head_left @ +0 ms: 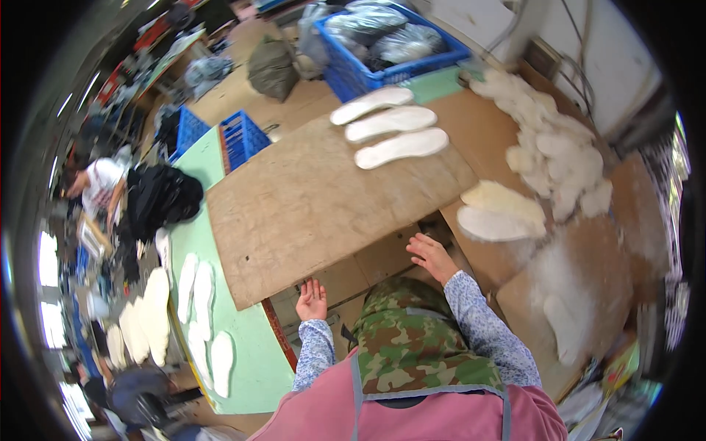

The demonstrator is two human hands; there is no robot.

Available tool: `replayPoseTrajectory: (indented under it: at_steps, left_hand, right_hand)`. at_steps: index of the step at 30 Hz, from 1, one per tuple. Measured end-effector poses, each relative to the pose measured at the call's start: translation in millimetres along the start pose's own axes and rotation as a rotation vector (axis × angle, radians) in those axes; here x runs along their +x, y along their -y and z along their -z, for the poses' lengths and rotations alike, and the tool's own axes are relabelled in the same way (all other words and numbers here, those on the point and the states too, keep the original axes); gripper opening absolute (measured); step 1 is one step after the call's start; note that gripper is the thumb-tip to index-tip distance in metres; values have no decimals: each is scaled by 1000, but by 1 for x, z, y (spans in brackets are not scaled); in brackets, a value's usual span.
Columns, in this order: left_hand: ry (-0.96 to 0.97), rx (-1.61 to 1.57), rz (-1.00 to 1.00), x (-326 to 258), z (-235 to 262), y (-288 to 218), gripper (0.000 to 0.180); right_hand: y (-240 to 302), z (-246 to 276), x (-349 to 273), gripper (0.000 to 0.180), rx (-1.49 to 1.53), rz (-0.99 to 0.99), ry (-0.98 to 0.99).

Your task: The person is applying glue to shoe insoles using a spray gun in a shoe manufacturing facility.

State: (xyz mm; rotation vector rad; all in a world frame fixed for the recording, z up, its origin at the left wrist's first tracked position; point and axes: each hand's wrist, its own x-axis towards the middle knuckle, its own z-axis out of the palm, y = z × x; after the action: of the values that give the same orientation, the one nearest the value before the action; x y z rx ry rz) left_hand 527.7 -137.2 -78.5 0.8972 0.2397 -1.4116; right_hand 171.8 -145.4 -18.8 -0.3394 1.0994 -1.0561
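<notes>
My left hand (312,301) is at the near edge of a brown board (309,198), palm turned up and fingers apart, holding nothing. My right hand (432,257) hovers off the board's near right side with its fingers spread, also holding nothing. Three white insoles (401,148) lie side by side at the board's far right. To the right of my right hand, a cream insole (504,198) partly overlaps a white insole (491,224) on a brown surface.
A heap of cream insoles (555,151) is piled at the far right. Several white insoles (222,360) lie on the green table (257,367) at left, near black cloth (165,198). A blue crate (397,72) with plastic bags stands at the back. Another person (103,184) is at far left.
</notes>
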Motion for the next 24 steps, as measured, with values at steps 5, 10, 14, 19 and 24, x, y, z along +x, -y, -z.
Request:
replayPoseTrajectory:
  at_steps: [5,10,14,19,24]
  left_hand:
    - [27,-203,-158,29,6,-24,38]
    - [-18,-146,-172,50,-15,-25,26]
    - [-32,-54,-313,10,-42,-21,12]
    - [43,-57,-352,-74,-63,-21,17]
    - [161,18,-407,-142,-131,-2,24]
  right_hand:
    - [10,-6,87,28,523,-15,17]
    - [6,19,120,13,467,-63,77]
    - [37,21,90,20,427,40,178]
    - [89,12,10,32,293,197,196]
    - [143,23,-80,46,206,492,107]
